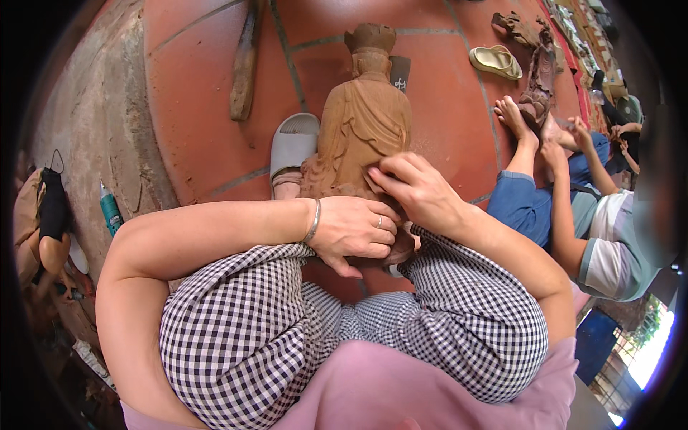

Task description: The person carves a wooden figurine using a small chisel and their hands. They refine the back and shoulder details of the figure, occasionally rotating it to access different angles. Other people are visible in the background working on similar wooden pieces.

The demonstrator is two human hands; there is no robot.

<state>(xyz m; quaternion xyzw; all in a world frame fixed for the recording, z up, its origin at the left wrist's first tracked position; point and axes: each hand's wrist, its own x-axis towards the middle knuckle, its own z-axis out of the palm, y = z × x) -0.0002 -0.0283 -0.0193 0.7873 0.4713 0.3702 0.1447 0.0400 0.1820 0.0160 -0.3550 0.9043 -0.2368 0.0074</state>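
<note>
A brown carved wooden statue of a robed figure with a tall headpiece lies lengthwise before me, its lower end between my knees. My left hand, with a ring and a bracelet, is wrapped over the statue's lower end, thumb apart from the bent fingers. Against the robe folds on the lower right, my right hand presses with its fingers drawn together. Whatever lies under those fingertips is hidden. A bare foot shows partly beneath my hands.
A grey slipper is left of the statue, a wooden club farther off. A dark flat piece lies beside its head. At right sit another person, a beige sandal and gnarled wood. A teal tool is at left.
</note>
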